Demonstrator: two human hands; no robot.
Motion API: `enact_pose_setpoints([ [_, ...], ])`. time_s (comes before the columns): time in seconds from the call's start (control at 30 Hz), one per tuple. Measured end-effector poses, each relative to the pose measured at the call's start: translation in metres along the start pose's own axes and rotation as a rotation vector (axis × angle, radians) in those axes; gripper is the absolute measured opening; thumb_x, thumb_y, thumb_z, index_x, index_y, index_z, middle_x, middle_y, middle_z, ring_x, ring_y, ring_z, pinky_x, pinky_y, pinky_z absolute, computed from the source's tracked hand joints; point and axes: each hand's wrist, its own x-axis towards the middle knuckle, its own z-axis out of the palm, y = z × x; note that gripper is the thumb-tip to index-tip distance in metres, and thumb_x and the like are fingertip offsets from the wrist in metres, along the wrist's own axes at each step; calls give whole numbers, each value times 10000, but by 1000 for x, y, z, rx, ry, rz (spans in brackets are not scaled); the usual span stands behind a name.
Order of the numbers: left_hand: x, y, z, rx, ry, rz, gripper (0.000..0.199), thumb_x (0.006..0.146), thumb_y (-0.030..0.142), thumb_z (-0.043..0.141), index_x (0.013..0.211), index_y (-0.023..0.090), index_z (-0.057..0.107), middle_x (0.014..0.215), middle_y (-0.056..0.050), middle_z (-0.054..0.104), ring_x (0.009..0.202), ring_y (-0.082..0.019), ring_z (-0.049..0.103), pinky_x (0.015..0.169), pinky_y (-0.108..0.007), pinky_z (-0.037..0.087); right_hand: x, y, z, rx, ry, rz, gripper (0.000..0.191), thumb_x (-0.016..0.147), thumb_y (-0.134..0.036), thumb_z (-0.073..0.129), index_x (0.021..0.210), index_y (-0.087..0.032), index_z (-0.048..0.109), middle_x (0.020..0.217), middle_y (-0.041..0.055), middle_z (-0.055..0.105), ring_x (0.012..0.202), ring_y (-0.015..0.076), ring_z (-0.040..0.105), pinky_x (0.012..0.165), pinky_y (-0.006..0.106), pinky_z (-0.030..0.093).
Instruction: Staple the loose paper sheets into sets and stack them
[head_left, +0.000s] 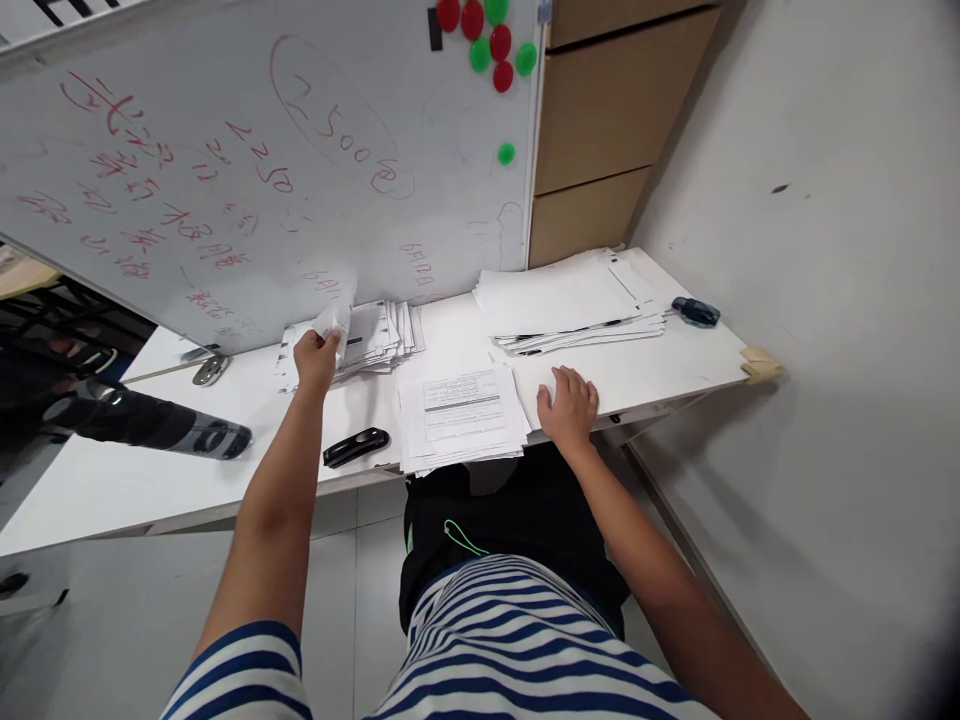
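My left hand (316,362) pinches a sheet of paper (341,318), lifted at one edge above the left paper stack (382,335). That stack is untidy and leans near the foot of the whiteboard. My right hand (570,405) rests on the white table (450,325) near its front edge, fingers a little apart, holding nothing. Between my hands lies a pile of printed forms (465,410), reaching slightly over the front edge. A black stapler (356,447) sits just left of the forms. Farther right is a larger paper stack (562,300) with fanned edges.
A dark bottle (150,420) lies or leans at the left. Behind stands a whiteboard (225,120) with red writing and several round magnets (501,42). Cardboard boxes (592,120) are stacked beside it. A dark blue object (696,311) and yellow corner padding (761,365) are near the right wall.
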Motion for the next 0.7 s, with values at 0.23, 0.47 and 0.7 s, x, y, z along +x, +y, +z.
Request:
enact_pose_setpoints([
  [0.23,-92,98,-19,-747,-151,62,436,654,443,840,942,173,654,900,-41,715,836,-176,687,736,-301,560,12,-23,-33,522,-305,210,667,844,-524,619,1413,-207,477,1493,161,473,1438,332,337,1161,609,228],
  [0.47,-200,128,-24,-944,-41,-91,412,634,396,873,937,190,686,879,-31,739,858,-169,712,786,-281,580,1,-100,-108,1505,-679,125,847,750,-657,704,1475,-339,405,1504,59,487,1389,284,446,1106,488,427],
  [0.7,-241,99,-24,-988,-55,-399,349,661,407,855,825,172,657,774,-22,733,671,-131,683,693,-293,583,-11,-118,-113,1518,-441,341,543,805,-437,752,1294,-232,634,1307,62,667,1267,302,569,1104,506,441],
])
